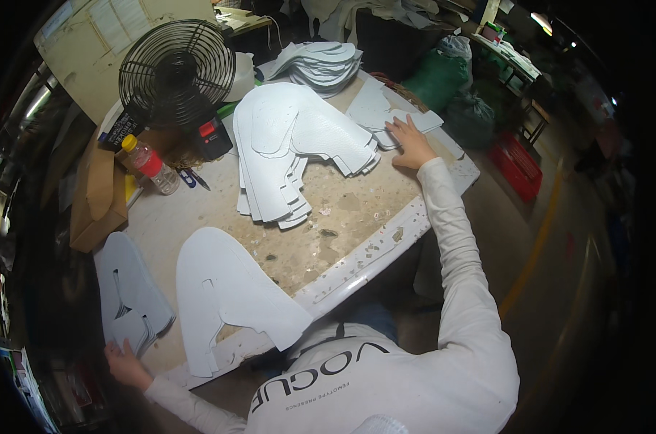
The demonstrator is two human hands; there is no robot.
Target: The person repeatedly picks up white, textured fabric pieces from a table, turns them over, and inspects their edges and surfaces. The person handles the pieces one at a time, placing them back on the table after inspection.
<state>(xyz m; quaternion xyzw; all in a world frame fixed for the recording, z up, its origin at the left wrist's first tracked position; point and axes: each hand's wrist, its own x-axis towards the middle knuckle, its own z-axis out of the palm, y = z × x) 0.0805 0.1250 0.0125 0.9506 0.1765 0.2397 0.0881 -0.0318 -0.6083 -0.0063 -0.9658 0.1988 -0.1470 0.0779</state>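
Note:
White, curved cut-out pieces that look like leather shoe uppers lie about the worktable. My right hand reaches to the far right, fingers spread, its fingertips touching the white pieces there. Down at the near left, my left hand has its fingers apart at the lower edge of a small stack of white pieces. Another curved white piece lies flat beside that stack, overlapping the table's front edge. A fanned-out stack of larger white pieces sits at the table's middle.
The worn worktable has a chipped front edge. At its back left stand a black caged fan, a yellow-capped bottle and a cardboard box. More white pieces are piled behind. A red crate rests on the floor at right.

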